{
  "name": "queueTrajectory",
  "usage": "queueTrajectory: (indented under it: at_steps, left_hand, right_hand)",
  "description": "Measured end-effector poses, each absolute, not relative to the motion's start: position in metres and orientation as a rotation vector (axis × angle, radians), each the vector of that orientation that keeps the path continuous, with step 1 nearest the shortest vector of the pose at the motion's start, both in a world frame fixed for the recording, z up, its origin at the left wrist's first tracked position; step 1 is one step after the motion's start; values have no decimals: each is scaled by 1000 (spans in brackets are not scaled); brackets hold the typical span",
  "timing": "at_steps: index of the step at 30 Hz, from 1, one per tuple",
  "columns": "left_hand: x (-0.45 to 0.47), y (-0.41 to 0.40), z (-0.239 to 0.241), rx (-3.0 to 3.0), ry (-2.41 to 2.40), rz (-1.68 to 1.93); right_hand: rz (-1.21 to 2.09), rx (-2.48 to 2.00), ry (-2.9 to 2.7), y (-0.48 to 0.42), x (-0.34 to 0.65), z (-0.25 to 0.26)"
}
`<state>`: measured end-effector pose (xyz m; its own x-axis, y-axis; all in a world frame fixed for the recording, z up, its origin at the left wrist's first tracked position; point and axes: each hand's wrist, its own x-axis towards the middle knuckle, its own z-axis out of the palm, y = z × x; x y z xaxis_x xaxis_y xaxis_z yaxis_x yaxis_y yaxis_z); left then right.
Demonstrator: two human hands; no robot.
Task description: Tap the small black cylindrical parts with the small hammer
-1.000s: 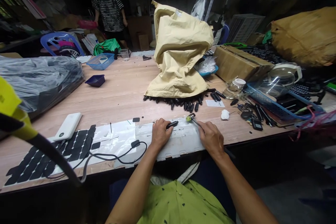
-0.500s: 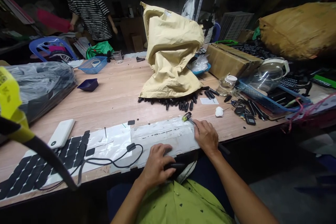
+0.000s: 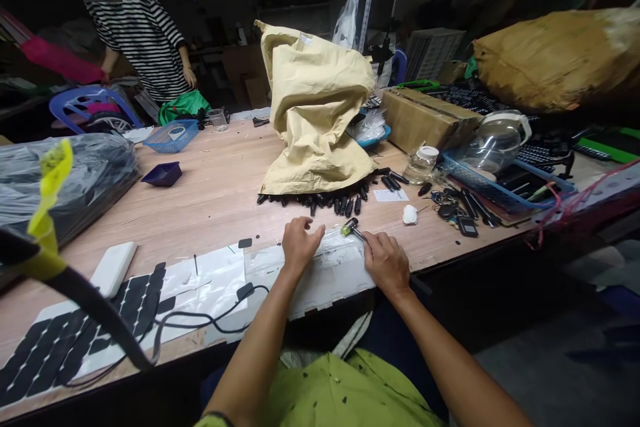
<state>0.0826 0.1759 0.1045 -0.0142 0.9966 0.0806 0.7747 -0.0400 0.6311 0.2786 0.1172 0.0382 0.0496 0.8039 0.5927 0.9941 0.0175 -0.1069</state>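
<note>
My right hand (image 3: 387,263) is closed around the handle of a small hammer (image 3: 350,227) with a black and yellow-green head. The hammer lies low over the front of a whitish taped board (image 3: 333,277) at the table edge. My left hand (image 3: 301,243) is over the far edge of that board, fingers apart, with nothing visible in it. Just beyond it, many black handle-like pieces (image 3: 347,205) spill from under the mouth of a tan paper sack (image 3: 320,120). Part of the pile is hidden beneath the sack.
Left of the board lie a white power bank (image 3: 114,267), a sheet of black pads (image 3: 35,340) and a black cable (image 3: 200,315). A blue basket (image 3: 535,197) with a glass jug stands at right. Behind the table is a person in a striped shirt (image 3: 137,40).
My left hand has moved forward from the table edge, where a black piece was by its fingers, towards the pile. My right hand keeps the hammer. The view has shifted slightly.
</note>
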Motion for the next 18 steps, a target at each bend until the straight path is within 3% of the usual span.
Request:
queueTrajectory:
  at_steps: [8,18]
  left_hand:
    - [107,239,105,1723,2126,472]
    - [51,165,86,1948,1874,563]
  right_hand:
    - [-519,-1855,-1775,118,273,36]
    - [-453,-1888,-1796,118,274,38]
